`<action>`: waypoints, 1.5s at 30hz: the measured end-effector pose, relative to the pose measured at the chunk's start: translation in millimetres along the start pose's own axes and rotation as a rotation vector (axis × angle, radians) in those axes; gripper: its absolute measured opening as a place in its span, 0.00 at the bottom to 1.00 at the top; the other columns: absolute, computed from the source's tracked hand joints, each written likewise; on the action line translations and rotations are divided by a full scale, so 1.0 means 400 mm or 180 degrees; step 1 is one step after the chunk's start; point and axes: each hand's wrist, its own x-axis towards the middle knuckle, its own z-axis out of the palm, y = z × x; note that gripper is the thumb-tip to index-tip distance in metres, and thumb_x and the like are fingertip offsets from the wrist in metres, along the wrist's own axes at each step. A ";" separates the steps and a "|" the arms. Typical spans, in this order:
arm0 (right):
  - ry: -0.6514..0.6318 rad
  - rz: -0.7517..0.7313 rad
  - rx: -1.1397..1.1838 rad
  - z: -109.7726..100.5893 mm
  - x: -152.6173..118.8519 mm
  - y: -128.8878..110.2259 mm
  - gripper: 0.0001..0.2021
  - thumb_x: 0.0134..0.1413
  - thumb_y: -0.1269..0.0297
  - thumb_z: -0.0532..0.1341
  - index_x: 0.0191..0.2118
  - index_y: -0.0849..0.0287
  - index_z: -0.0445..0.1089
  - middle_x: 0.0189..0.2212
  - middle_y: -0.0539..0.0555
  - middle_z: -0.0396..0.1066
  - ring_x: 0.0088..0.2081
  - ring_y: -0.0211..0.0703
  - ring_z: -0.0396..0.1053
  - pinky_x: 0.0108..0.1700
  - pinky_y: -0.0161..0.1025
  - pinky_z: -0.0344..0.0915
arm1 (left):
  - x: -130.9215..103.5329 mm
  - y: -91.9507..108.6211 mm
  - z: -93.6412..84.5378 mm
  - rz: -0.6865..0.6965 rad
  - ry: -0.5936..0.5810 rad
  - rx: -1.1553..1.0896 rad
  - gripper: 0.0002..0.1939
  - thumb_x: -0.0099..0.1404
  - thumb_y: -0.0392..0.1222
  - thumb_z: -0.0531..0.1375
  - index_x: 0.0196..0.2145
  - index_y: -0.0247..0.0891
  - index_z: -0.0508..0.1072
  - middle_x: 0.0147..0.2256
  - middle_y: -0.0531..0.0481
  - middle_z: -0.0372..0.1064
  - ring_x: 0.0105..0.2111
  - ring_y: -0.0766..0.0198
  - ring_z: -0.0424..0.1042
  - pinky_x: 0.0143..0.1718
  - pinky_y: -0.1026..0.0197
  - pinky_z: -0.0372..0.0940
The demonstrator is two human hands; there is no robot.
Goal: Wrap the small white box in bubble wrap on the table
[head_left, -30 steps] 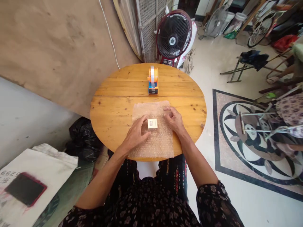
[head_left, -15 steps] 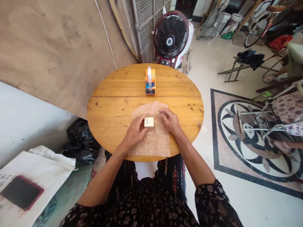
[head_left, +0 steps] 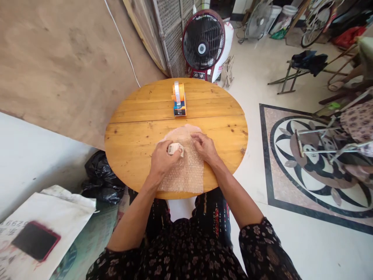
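Box: a small white box (head_left: 175,149) with a barcode label, tilted on the bubble wrap (head_left: 186,171), near the sheet's far left part.
Left hand: the left hand (head_left: 161,160) grips the box from its near left side, fingers curled over it.
Right hand: the right hand (head_left: 205,147) lies just right of the box, fingertips pinching the far edge of the bubble wrap, which lifts off the wood there.
Key relation: the box sits between the two hands, under the left one and just beside the right; its long axis runs roughly left to right.
Sheet: spread at the near middle of the round wooden table (head_left: 131,132), its near edge at the rim.
Farther off: an orange tape dispenser (head_left: 178,99) stands well apart, beyond the sheet.
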 end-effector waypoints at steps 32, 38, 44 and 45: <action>-0.0015 -0.0018 0.0216 -0.003 0.000 0.000 0.15 0.50 0.68 0.55 0.43 0.57 0.73 0.40 0.54 0.76 0.33 0.42 0.71 0.40 0.41 0.68 | -0.031 -0.032 -0.036 0.0451 -0.0552 0.0276 0.31 0.58 0.44 0.62 0.59 0.44 0.62 0.51 0.44 0.68 0.46 0.53 0.71 0.46 0.51 0.67; -0.0052 0.0049 0.0459 -0.005 0.000 -0.013 0.15 0.51 0.68 0.55 0.43 0.58 0.73 0.38 0.53 0.76 0.35 0.42 0.72 0.41 0.41 0.68 | -0.021 -0.030 -0.029 0.0439 -0.0547 -0.0136 0.24 0.58 0.42 0.61 0.53 0.42 0.68 0.46 0.47 0.72 0.38 0.60 0.72 0.41 0.56 0.67; -0.0048 0.0007 0.0550 -0.003 0.001 -0.010 0.14 0.52 0.67 0.55 0.42 0.58 0.73 0.40 0.54 0.76 0.37 0.43 0.72 0.41 0.40 0.68 | -0.024 -0.026 -0.020 0.0431 -0.0632 -0.0172 0.24 0.58 0.40 0.61 0.53 0.42 0.68 0.40 0.49 0.74 0.35 0.60 0.72 0.40 0.56 0.67; -0.0038 0.0012 0.0555 -0.004 0.000 -0.009 0.14 0.52 0.67 0.55 0.42 0.58 0.73 0.40 0.54 0.76 0.37 0.43 0.72 0.41 0.40 0.68 | -0.024 -0.025 -0.018 0.0440 -0.0677 -0.0168 0.24 0.58 0.40 0.61 0.53 0.42 0.68 0.39 0.49 0.74 0.35 0.59 0.72 0.40 0.56 0.67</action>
